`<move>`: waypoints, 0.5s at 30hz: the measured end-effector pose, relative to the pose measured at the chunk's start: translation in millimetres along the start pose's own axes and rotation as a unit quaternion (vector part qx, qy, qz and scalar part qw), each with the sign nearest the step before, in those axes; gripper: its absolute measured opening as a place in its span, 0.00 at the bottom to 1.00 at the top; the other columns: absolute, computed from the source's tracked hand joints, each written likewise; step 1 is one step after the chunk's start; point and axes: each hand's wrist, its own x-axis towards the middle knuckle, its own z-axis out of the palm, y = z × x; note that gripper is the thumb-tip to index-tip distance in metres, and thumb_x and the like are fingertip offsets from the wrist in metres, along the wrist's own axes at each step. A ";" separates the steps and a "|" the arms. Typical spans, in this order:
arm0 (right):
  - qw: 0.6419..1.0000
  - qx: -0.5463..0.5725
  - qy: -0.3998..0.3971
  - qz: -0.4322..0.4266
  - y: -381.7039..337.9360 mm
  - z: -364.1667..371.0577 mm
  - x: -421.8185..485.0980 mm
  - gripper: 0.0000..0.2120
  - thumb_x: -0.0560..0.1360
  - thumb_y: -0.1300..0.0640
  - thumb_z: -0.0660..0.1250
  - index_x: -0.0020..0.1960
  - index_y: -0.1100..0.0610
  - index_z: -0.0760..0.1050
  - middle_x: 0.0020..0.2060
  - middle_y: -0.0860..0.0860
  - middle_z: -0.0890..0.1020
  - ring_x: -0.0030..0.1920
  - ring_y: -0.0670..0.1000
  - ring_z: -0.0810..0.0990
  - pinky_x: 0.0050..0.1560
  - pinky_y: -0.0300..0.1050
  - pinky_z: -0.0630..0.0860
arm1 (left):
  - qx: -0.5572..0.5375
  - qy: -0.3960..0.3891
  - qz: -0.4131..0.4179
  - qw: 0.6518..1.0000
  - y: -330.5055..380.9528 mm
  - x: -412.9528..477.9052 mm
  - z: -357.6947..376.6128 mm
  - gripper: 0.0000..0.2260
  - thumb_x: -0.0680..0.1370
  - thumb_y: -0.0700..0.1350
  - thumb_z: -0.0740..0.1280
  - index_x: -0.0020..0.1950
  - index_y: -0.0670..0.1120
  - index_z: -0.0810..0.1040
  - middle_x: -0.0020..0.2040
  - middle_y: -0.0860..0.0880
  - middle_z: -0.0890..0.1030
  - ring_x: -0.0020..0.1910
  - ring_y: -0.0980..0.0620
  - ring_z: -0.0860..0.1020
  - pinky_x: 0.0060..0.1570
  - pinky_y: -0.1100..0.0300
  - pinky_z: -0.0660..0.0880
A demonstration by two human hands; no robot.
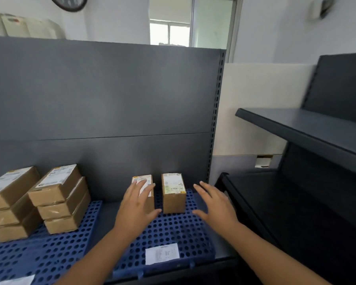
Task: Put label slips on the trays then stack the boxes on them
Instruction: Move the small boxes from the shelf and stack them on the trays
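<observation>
Two blue perforated trays lie on the shelf. The right tray carries a white label slip near its front edge and two small brown boxes standing at its back. My left hand lies with straight fingers over the left box. The right box stands free, and my right hand hovers open just to its right, not touching it. The left tray bears two stacks of brown boxes and a label slip at its front edge.
A dark grey back panel rises behind the trays. To the right stands a second dark shelving unit with bare shelves. A narrow strip of grey shelf shows between the two trays.
</observation>
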 end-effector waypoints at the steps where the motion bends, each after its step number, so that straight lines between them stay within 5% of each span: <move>1: 1.000 -0.004 0.010 0.008 1.3 -8.1 -6.0 0.38 0.75 0.36 0.64 0.79 0.44 0.52 0.78 0.47 0.58 0.76 0.51 0.58 0.74 0.51 0.57 | -0.008 -0.005 0.017 1.000 10.1 3.0 0.3 0.35 0.69 0.60 0.75 0.73 0.54 0.67 0.76 0.49 0.65 0.77 0.46 0.57 0.73 0.47 0.60; 8: 0.988 -0.050 0.064 0.128 13.0 -65.1 -71.4 0.36 0.73 0.39 0.70 0.76 0.47 0.61 0.75 0.48 0.66 0.75 0.52 0.62 0.73 0.51 0.60 | -0.099 -0.057 0.155 0.981 86.9 21.4 15.9 0.36 0.71 0.65 0.70 0.76 0.55 0.63 0.77 0.51 0.62 0.76 0.48 0.58 0.74 0.48 0.60; 15: 0.946 -0.105 0.116 0.283 10.2 -114.3 -192.0 0.35 0.72 0.40 0.70 0.75 0.47 0.64 0.73 0.48 0.69 0.74 0.52 0.64 0.73 0.50 0.60 | -0.213 -0.132 0.297 0.921 184.2 -5.3 47.1 0.36 0.71 0.66 0.68 0.76 0.58 0.61 0.77 0.54 0.60 0.76 0.50 0.58 0.72 0.51 0.61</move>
